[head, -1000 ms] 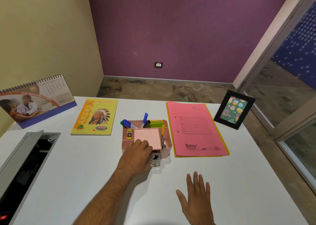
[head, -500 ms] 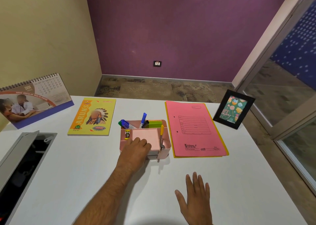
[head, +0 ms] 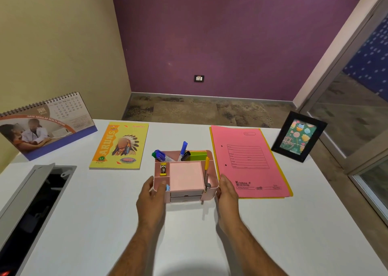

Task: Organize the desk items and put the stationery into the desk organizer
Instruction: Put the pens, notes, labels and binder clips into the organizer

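The pink desk organizer stands mid-desk. It holds a pink note pad, a blue marker upright, further markers at its back left, green sticky notes, a small yellow stapler and a yellow pen. My left hand grips its front left corner, with the thumb on the rim beside a small blue item. Against its right wall, my right hand holds it with fingers curled round the corner.
A yellow notebook lies left of the organizer, and a pink folder lies right of it. A desk calendar stands far left, a black photo frame far right. An open cable hatch gapes in the white desk.
The organizer's front drawer went in. My left hand slid from its top front to the left corner. My right hand lifted off the desk onto the right wall.
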A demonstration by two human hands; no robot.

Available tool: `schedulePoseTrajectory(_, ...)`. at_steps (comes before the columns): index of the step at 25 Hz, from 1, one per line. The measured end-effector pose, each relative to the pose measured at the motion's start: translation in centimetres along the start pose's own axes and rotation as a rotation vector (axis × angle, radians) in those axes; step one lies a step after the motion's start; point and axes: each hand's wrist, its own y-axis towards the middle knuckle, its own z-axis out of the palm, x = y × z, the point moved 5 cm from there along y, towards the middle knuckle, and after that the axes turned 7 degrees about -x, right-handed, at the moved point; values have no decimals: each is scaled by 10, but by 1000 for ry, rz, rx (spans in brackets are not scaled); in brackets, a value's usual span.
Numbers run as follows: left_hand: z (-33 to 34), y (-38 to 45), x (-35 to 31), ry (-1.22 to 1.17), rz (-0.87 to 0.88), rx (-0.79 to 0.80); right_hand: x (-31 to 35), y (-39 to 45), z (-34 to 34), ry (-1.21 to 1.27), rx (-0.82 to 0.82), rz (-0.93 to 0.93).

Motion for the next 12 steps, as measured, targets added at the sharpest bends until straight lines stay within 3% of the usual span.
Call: schedulePoseTrajectory(12, 9, 16, -22, 107, 75, -182, 26, 6, 20, -88, -41, -196)
